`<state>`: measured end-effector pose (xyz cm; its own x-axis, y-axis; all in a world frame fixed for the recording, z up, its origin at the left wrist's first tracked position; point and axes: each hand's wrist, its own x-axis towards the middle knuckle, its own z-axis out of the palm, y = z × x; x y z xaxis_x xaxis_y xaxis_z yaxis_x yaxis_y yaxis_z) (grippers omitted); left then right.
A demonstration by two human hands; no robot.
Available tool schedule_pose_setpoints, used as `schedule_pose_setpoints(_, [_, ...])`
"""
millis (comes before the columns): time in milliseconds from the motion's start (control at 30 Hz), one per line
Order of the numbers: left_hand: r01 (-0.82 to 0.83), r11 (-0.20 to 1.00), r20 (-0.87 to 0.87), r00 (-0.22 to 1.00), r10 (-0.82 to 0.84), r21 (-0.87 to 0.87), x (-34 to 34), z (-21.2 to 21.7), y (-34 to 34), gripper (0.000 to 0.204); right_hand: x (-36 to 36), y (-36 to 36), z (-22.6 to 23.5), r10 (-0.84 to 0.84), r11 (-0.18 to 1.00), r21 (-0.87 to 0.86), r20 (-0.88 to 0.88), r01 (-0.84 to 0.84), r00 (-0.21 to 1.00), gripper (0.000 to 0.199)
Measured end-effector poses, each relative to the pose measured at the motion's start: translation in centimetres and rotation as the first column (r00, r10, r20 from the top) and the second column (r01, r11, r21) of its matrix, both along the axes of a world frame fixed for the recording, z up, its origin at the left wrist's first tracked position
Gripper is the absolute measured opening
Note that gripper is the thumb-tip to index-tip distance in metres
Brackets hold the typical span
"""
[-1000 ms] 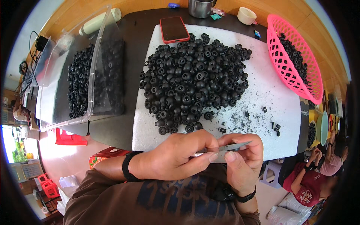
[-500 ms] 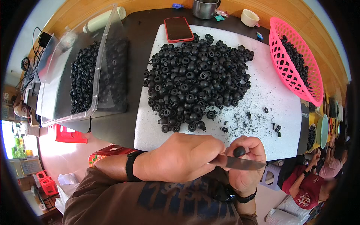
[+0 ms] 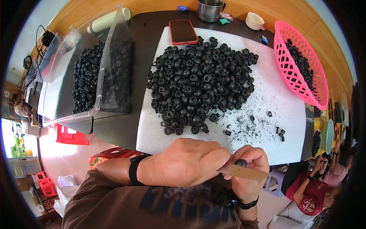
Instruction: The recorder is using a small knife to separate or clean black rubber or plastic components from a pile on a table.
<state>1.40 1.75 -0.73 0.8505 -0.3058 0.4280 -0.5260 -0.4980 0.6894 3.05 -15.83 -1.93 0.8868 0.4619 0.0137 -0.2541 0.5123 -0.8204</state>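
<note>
My left hand (image 3: pixel 187 162) is closed around a knife, whose flat blade (image 3: pixel 248 173) points to the right. Fingers hide the handle. My right hand (image 3: pixel 249 171) pinches a small round black rubber-like part (image 3: pixel 241 163) just behind the blade; whether the edge touches it I cannot tell. Beyond both hands, a big heap of similar black parts (image 3: pixel 198 80), many with a hole in one end, lies on a white foam board (image 3: pixel 282 147). Black shavings (image 3: pixel 249 128) and a few little cut-off bits (image 3: pixel 281 133) are scattered right of the heap.
A clear plastic bin (image 3: pixel 100 91) holding black parts stands at left. At right is a pink lattice basket (image 3: pixel 322 89) with more. Along the back are a red-cased phone (image 3: pixel 183 32), a metal mug (image 3: pixel 209 11) and a cream cup (image 3: pixel 254 21). A co-worker (image 3: pixel 309 191) sits at right.
The blade has turned so its flat side catches more light. My right hand has shifted slightly down, and the black part sits lower, partly behind the blade.
</note>
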Motion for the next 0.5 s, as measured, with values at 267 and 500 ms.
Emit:
schedule_pose_setpoints(267, [-0.007,0.999,-0.070,0.997,0.010,0.037,-0.2,-0.2,-0.4,0.021,-0.2,-0.4,-0.2,0.003,1.000,-0.009,0.044,-0.003,0.999,0.027])
schedule_pose_setpoints(500, [-0.136,0.985,-0.339,0.927,0.163,0.103,0.0,-0.1,-0.4,0.016,-0.7,-0.8,1.2,-0.014,0.993,0.116,0.309,-0.023,0.951,0.023])
